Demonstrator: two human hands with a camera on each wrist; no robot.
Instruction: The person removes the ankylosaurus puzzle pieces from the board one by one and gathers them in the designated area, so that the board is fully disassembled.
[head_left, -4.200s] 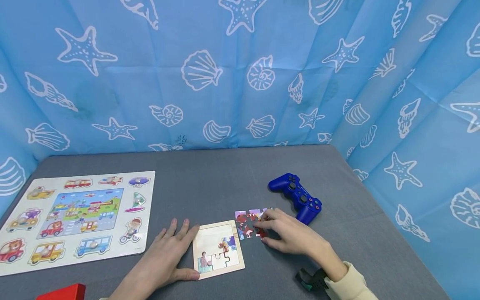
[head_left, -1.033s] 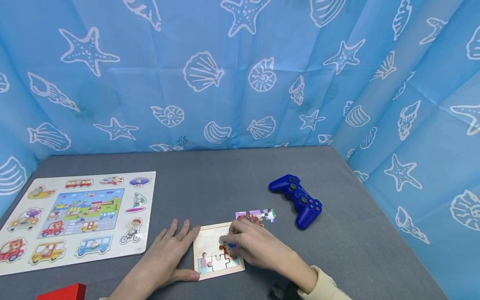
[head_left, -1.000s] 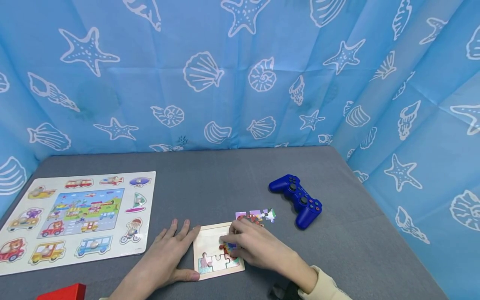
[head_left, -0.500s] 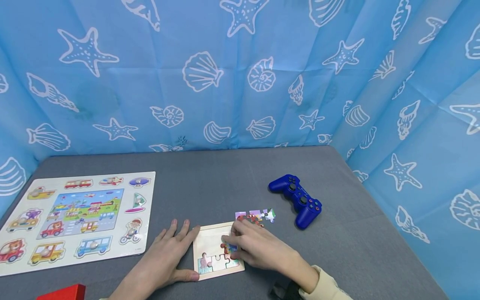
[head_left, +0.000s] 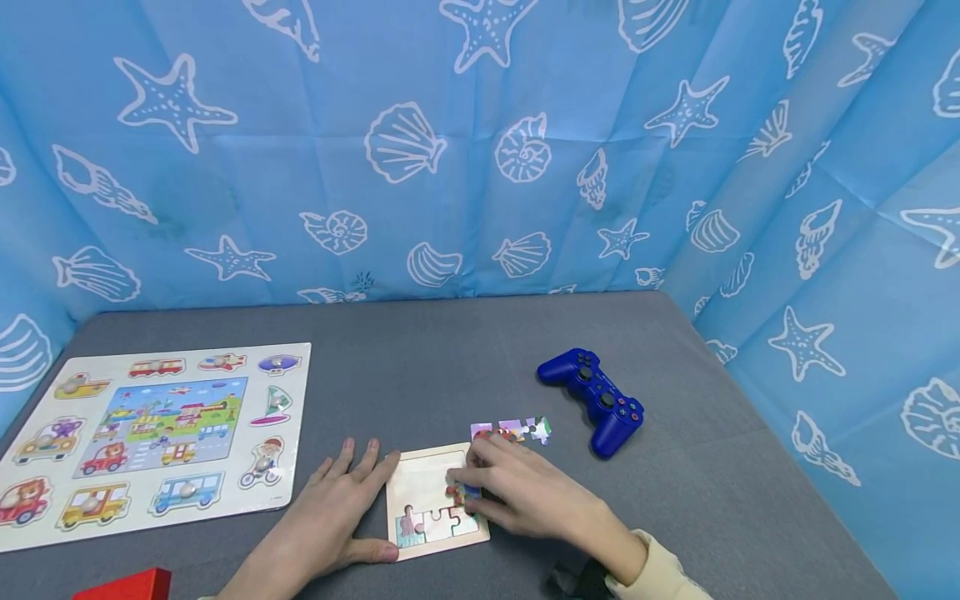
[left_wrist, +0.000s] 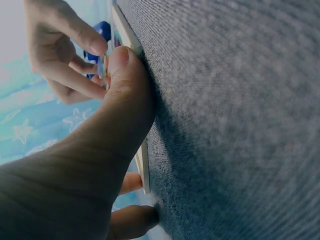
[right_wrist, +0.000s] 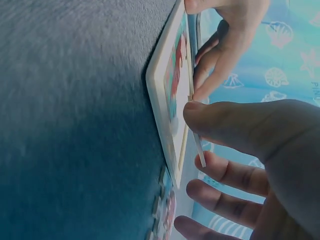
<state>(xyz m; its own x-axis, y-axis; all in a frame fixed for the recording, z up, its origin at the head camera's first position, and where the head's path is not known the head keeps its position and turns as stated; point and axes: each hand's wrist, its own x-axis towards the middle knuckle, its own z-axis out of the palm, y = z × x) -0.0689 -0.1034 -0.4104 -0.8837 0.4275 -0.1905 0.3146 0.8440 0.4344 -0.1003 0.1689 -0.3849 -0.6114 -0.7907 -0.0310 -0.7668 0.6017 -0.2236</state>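
My left hand rests against the left side of a small wooden puzzle tray, fingers extended, the thumb at its near-left corner. Several jigsaw pieces lie along the tray's near edge, among them a pale piece. Over the tray's right part, my right hand pinches a colourful jigsaw piece between thumb and fingers. In the right wrist view that puzzle piece appears edge-on, tilted and raised off the tray. Loose jigsaw pieces lie just beyond the right hand, partly hidden by it.
A large peg puzzle board with vehicle pictures lies at the left. A blue game controller sits right of the loose pieces. The corner of a red object shows at the near left. A blue shell-patterned curtain surrounds the grey table.
Since the earliest frame my right hand has gone from the loose pieces left to the tray, with a jigsaw piece pinched. Lately it has shifted slightly right. My left hand stays put.
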